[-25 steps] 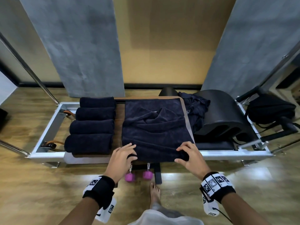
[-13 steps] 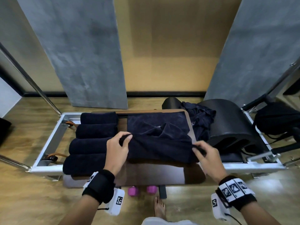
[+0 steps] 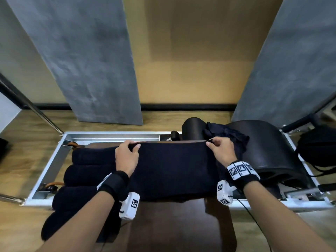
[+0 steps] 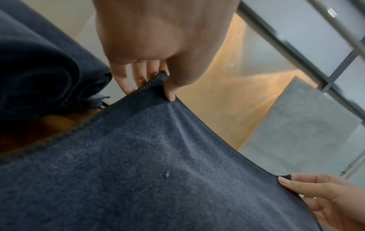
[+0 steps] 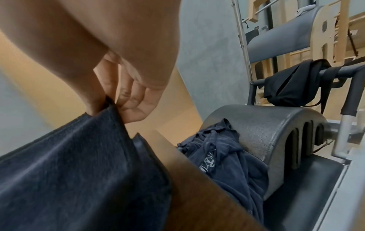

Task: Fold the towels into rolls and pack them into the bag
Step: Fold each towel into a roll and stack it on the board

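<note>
A dark navy towel [image 3: 172, 170] is stretched between my hands over the brown platform [image 3: 178, 226], its top edge taut. My left hand [image 3: 128, 153] pinches the towel's top left corner [image 4: 160, 79] between thumb and fingers. My right hand [image 3: 219, 149] pinches the top right corner [image 5: 107, 103]. Several rolled navy towels [image 3: 85, 175] lie stacked to the left on the platform. A black bag [image 3: 318, 150] hangs on a bar at the far right, also in the right wrist view [image 5: 292, 84]. A crumpled navy towel [image 3: 231, 137] lies against the black arc barrel.
The metal frame [image 3: 52, 164] surrounds the platform. A black arc barrel [image 3: 269, 151] stands right of the platform. Grey panels and a tan wall rise behind. Wood floor lies around the frame.
Both hands carried the towel's near edge up and away from me, from the platform's front edge to the far side, so the towel now hangs stretched. The head camera moved closer.
</note>
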A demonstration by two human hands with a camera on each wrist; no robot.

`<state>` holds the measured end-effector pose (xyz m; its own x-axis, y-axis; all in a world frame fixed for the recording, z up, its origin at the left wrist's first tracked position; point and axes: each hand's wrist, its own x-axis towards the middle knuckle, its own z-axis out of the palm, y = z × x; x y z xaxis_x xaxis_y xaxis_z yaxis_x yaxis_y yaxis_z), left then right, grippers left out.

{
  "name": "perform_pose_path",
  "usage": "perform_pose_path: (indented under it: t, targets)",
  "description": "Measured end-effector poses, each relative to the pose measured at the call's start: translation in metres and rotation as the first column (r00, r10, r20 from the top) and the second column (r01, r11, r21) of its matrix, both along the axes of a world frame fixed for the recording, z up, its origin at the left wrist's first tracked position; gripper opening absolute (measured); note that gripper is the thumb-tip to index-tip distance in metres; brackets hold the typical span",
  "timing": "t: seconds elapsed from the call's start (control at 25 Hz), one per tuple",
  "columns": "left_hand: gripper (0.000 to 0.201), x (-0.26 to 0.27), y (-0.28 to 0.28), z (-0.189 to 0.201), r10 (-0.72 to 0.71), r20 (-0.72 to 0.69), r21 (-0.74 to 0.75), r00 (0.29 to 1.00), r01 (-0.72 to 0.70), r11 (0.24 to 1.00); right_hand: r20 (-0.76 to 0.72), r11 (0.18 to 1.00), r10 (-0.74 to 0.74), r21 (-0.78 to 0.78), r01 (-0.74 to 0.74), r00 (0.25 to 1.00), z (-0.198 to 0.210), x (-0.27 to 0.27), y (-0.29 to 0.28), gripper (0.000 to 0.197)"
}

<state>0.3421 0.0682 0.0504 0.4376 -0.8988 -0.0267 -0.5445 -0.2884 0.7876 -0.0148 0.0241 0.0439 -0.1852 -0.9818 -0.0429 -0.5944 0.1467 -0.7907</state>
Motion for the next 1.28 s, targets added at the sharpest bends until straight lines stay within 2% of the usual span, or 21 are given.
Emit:
perform_pose_path:
  t: [0.08,0.2,0.28,0.4,0.48,0.52,0.64,0.72,0.84,1.0,1.16,1.28]
  targets:
    - [0.01,-0.001,-0.008,-0.013,-0.008,0.055,0.083,0.998,0.004,0.997,-0.103,0.995,-0.001,0.098,0.011,0.995,-0.017,0.0,-0.007,0.013]
    - [0.013,-0.004,-0.013,-0.029,-0.016,0.124,0.137,0.992,-0.001,0.991,-0.141,0.988,0.016,0.155,0.006,0.99,-0.034,-0.002,-0.014,0.019]
    - [0.009,-0.004,-0.012,-0.034,-0.034,0.187,0.137,0.982,0.008,0.991,-0.148,0.989,0.024,0.149,-0.002,0.989,-0.038,-0.003,-0.016,0.012]
    - [0.006,-0.005,-0.007,-0.035,-0.057,0.242,0.11,0.969,0.031,0.993,-0.19,0.987,0.089,0.147,-0.061,0.978,-0.039,-0.003,-0.014,0.03]
    - [0.011,-0.006,-0.006,-0.036,-0.079,0.248,0.1,0.965,0.056,0.993,-0.231,0.988,0.104,0.137,-0.073,0.967,-0.035,0.0,-0.014,0.02]
    - [0.014,-0.007,-0.006,-0.036,-0.099,0.255,0.118,0.962,0.071,0.991,-0.249,0.989,0.102,0.125,-0.073,0.963,-0.033,0.0,-0.013,0.009]
    - [0.021,-0.006,-0.009,-0.033,-0.173,0.293,0.231,0.94,0.106,0.967,-0.256,0.996,0.07,0.068,-0.054,0.964,-0.028,0.003,-0.007,0.018]
    - [0.017,-0.004,-0.007,-0.029,-0.21,0.334,0.247,0.919,0.13,0.96,-0.186,0.999,0.029,0.035,-0.023,0.982,-0.023,0.004,-0.002,0.021]
    - [0.01,-0.003,0.006,-0.019,-0.185,0.309,0.148,0.933,0.145,0.978,-0.053,1.0,-0.021,-0.011,0.021,0.998,-0.007,0.003,0.009,0.015]
    - [0.004,0.003,0.026,0.012,-0.166,0.09,-0.073,0.982,0.173,0.982,-0.001,0.995,-0.021,-0.093,0.021,1.0,0.027,-0.007,0.035,0.03]
    - [0.011,0.017,0.057,0.052,-0.226,0.128,-0.233,0.966,0.25,0.94,0.108,0.986,0.024,-0.169,-0.006,0.994,0.069,-0.02,0.073,0.018]
    - [0.02,0.03,0.084,0.088,-0.264,0.062,-0.341,0.963,0.269,0.901,0.222,0.974,0.007,-0.221,0.043,0.975,0.107,-0.028,0.104,0.015]
